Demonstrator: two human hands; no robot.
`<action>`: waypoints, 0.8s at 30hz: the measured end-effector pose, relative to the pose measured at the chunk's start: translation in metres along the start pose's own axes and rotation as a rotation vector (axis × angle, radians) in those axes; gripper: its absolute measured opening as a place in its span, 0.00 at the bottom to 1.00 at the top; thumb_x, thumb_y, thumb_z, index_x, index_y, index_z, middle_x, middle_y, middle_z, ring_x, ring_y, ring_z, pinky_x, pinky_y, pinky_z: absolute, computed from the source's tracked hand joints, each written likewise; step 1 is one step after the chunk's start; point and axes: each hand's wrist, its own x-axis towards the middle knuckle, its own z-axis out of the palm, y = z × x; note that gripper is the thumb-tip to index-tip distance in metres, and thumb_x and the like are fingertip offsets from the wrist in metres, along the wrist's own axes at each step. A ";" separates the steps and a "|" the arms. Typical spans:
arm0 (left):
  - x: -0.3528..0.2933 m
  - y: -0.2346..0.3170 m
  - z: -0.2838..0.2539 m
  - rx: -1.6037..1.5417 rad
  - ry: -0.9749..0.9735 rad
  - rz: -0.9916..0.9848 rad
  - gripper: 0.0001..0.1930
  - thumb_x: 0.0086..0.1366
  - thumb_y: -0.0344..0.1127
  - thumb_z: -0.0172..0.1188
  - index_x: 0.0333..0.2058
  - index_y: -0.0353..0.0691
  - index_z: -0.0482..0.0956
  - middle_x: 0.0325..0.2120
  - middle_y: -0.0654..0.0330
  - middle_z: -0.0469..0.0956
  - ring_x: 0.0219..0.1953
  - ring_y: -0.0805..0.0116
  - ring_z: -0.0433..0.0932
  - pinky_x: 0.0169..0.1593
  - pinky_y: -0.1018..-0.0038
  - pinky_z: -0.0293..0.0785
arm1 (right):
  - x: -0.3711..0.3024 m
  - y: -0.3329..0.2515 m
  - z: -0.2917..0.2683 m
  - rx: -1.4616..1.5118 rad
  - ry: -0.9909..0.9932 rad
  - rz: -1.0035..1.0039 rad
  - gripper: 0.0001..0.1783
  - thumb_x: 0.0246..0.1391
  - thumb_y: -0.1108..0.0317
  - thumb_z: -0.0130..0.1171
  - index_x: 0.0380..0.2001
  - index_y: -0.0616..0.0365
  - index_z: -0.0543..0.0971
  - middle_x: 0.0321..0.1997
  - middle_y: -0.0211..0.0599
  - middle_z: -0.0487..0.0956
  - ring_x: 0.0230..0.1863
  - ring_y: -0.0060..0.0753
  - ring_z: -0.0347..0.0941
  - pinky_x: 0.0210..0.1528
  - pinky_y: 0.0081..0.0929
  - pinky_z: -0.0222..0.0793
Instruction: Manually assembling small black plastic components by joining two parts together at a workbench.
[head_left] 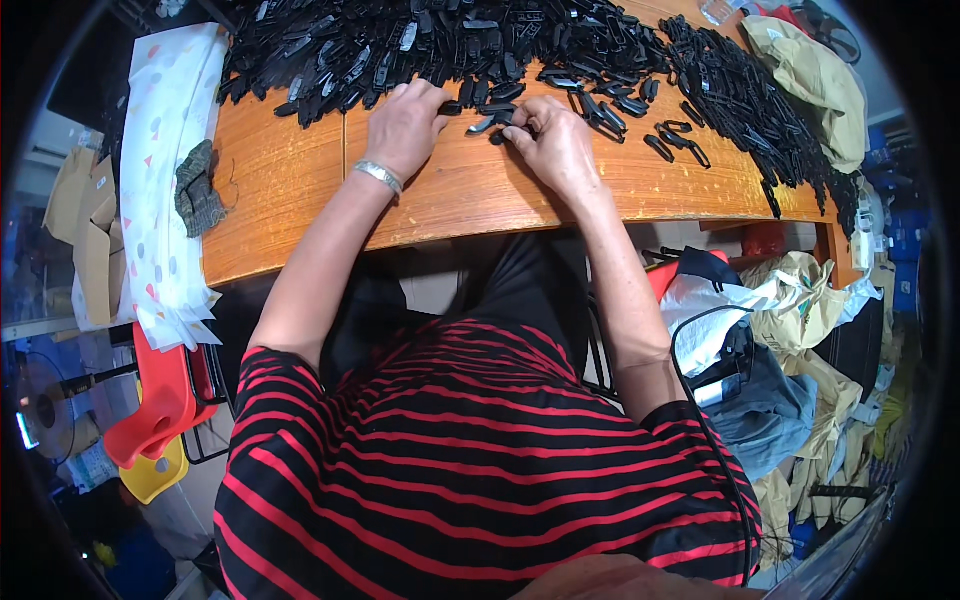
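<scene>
At the near edge of a big heap of small black plastic parts (440,50), both my hands work on the wooden table. My right hand (560,145) pinches a black plastic part (497,122) with a shiny grey curved end between thumb and fingers. To its left, my left hand (403,128) rests palm down with curled fingers, a silvery band (378,174) round the wrist. Its fingertips are partly hidden, beside a small dark part (452,108); what they hold, if anything, cannot be made out.
Loose black frame-shaped parts (684,145) lie to the right, before a second pile of thin black parts (765,125). Patterned white sheeting (165,150) and a grey knitted cloth (200,188) cover the table's left end. Red chair (150,410) lower left; bags (790,300) lower right.
</scene>
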 end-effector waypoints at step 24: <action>-0.057 0.056 -0.003 -1.664 -0.011 -0.649 0.14 0.62 0.28 0.62 0.46 0.34 0.74 0.34 0.62 0.80 0.34 0.78 0.78 0.38 0.84 0.73 | -0.028 -0.032 0.030 1.315 0.148 0.558 0.09 0.57 0.68 0.62 0.32 0.62 0.75 0.24 0.34 0.78 0.20 0.20 0.73 0.21 0.14 0.69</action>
